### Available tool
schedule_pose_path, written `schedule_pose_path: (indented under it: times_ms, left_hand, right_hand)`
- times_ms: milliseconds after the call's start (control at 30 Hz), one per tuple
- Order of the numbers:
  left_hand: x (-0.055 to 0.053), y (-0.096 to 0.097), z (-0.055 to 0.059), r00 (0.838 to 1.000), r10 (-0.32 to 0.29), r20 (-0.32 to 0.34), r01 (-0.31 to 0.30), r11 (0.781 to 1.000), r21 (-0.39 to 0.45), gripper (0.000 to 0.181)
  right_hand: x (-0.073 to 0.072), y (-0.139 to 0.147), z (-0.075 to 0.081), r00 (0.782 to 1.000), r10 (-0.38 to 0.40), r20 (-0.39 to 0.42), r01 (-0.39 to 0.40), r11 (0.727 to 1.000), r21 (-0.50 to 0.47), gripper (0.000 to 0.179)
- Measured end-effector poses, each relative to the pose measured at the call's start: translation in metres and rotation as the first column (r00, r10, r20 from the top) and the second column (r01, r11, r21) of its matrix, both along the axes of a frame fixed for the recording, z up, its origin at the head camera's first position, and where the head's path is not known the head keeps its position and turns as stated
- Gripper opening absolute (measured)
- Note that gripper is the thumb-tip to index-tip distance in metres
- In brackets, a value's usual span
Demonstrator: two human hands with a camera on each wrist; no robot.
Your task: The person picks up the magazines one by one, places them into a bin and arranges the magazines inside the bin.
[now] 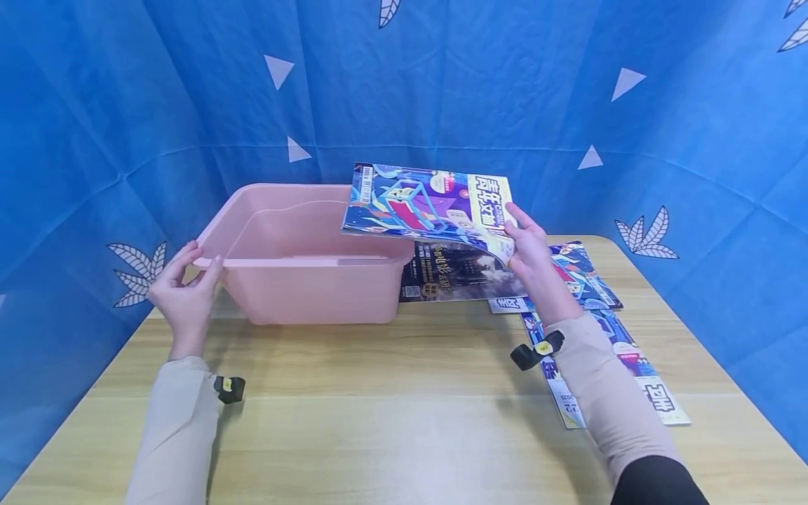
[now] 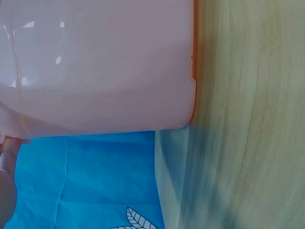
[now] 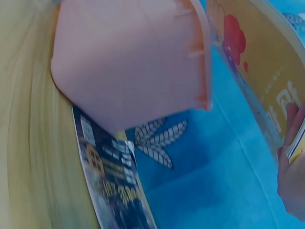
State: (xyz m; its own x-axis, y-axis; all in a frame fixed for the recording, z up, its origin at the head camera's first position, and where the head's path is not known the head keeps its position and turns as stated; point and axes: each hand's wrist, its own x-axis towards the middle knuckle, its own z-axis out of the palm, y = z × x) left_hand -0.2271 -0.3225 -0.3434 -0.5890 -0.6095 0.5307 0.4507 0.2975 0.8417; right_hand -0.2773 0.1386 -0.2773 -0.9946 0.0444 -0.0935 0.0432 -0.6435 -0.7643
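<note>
A pink plastic tub [image 1: 315, 291] stands on the table, its long side facing me. My left hand [image 1: 186, 294] pinches the tub's front left corner at the rim, thumb and fingers on either side. In the left wrist view the tub's wall [image 2: 95, 71] fills the upper left, with part of that hand [image 2: 7, 181] at the edge. My right hand [image 1: 530, 245] grips a colourful magazine [image 1: 423, 200] by its right end. The magazine is raised, and its far end overlaps the tub's right rim. The right wrist view shows its yellowish underside [image 3: 267, 57] beside the fingers.
A dark magazine [image 1: 467, 277] lies on the table to the right of the tub, partly behind it. More magazines [image 1: 587, 263] lie farther right under my right forearm, one [image 1: 631, 358] nearer me. A blue patterned curtain [image 1: 442, 84] hangs around the wooden table [image 1: 379, 421].
</note>
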Motion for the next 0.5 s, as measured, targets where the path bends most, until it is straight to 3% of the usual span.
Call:
schedule_pose_path:
  times_ms: [500]
  left_hand:
    - [-0.004,-0.002,-0.002,1.000,0.009,-0.007,-0.009,1.000,0.019,0.032]
  right_hand:
    - [-0.004,-0.049,0.010,0.999,0.053,-0.007,-0.051,0.984,0.168,0.044]
